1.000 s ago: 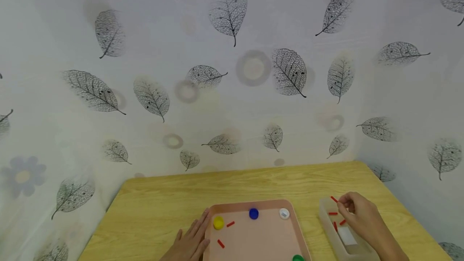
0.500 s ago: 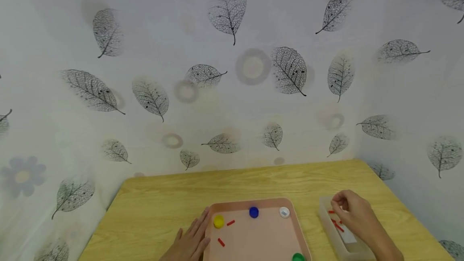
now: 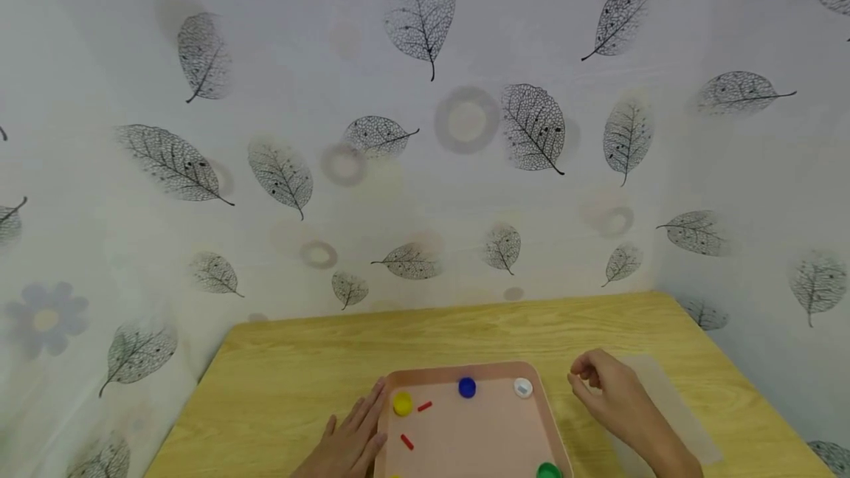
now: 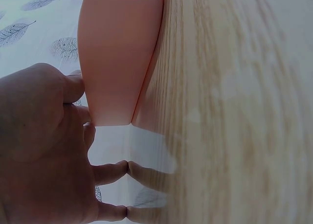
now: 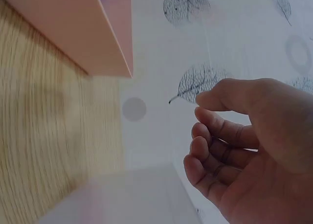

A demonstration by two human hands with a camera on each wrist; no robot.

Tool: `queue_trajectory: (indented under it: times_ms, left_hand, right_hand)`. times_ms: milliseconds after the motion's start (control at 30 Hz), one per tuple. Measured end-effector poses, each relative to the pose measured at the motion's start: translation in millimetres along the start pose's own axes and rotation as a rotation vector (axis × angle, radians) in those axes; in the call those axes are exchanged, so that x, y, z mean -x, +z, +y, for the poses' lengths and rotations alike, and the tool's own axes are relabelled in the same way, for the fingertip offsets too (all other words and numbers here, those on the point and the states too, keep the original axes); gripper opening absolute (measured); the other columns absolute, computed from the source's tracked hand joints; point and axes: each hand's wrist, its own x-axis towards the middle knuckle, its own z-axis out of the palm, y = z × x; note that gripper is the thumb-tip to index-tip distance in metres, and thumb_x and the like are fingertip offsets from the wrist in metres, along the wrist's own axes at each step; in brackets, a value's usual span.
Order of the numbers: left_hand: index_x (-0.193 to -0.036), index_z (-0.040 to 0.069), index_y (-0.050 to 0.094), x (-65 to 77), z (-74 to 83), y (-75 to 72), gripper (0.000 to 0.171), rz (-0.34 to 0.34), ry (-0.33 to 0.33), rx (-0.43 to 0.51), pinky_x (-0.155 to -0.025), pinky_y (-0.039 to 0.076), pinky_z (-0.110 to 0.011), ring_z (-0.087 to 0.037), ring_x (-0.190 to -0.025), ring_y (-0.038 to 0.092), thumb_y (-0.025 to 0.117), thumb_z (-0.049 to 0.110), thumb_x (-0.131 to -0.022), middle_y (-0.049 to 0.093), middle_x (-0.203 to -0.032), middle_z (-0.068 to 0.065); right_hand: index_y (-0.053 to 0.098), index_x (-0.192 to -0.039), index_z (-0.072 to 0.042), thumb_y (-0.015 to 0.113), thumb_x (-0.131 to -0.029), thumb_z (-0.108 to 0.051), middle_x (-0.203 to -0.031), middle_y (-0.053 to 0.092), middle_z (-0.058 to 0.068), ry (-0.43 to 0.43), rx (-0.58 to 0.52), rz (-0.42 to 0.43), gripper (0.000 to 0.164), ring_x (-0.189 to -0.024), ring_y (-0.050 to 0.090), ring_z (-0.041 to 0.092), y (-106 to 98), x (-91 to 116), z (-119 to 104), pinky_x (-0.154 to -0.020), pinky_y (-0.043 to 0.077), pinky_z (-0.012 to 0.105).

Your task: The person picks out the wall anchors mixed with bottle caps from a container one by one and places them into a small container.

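Note:
My left hand (image 3: 348, 437) lies along the left wall of a pink tray (image 3: 458, 373), fingers straight; the left wrist view shows the hand (image 4: 49, 145) with its thumb at the tray's wall (image 4: 117, 62). To the right of the tray my right hand (image 3: 611, 393) is over the table. In the right wrist view its fingers (image 5: 215, 121) are loosely curled, thumb tip near the index tip, with nothing visible between them. Two short red sticks (image 3: 425, 406) lie inside the tray, near a yellow bottle cap (image 3: 402, 403).
Along the tray are a blue cap (image 3: 467, 387), a white cap (image 3: 523, 388) and a green cap (image 3: 548, 470). Beyond my right hand a pale, blurred box shape (image 3: 671, 404) shows no contents. A leaf-patterned wall covering (image 3: 425, 168) borders the wooden table (image 3: 292, 360).
My right hand has moved left from over the pale box to beside the tray. A red stick pinched a second ago no longer shows in its fingers. The left hand has stayed.

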Motion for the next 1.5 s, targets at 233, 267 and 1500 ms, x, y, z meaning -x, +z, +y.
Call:
queue_trajectory:
  times_ms: [233,267,1500]
  left_hand:
    - [-0.153,0.029,0.002,0.9,-0.6,0.4,0.060,0.022,0.019,-0.006,-0.088,0.012,-0.082,-0.040,-0.138,0.022,0.021,0.052,-0.101,-0.001,-0.159,0.008]
    - [-0.153,0.029,0.002,1.2,-0.5,0.4,0.060,0.022,0.021,-0.010,-0.088,0.013,-0.082,-0.040,-0.138,0.022,0.021,0.052,-0.101,-0.001,-0.159,0.008]
    - [-0.153,0.031,0.002,3.4,4.7,-0.7,0.066,-0.023,-0.046,-0.041,-0.093,0.013,-0.078,-0.032,-0.142,0.017,0.018,0.061,-0.097,-0.002,-0.158,0.013]
  right_hand:
    - [0.058,-0.085,-0.017,0.069,-0.085,-0.009,-0.079,0.053,-0.010,-0.098,0.002,-0.001,0.013,-0.071,0.048,0.004,19,1,-14,-0.062,0.046,0.024]
    - [0.058,-0.085,-0.017,0.070,-0.084,-0.008,-0.079,0.052,-0.010,-0.103,-0.007,-0.007,0.014,-0.071,0.049,0.004,21,1,-16,-0.062,0.047,0.024]
    - [0.054,-0.092,-0.016,0.058,-0.093,-0.016,-0.080,0.051,-0.008,-0.260,-0.304,-0.321,0.004,-0.067,0.048,0.003,114,2,-90,-0.061,0.045,0.021]
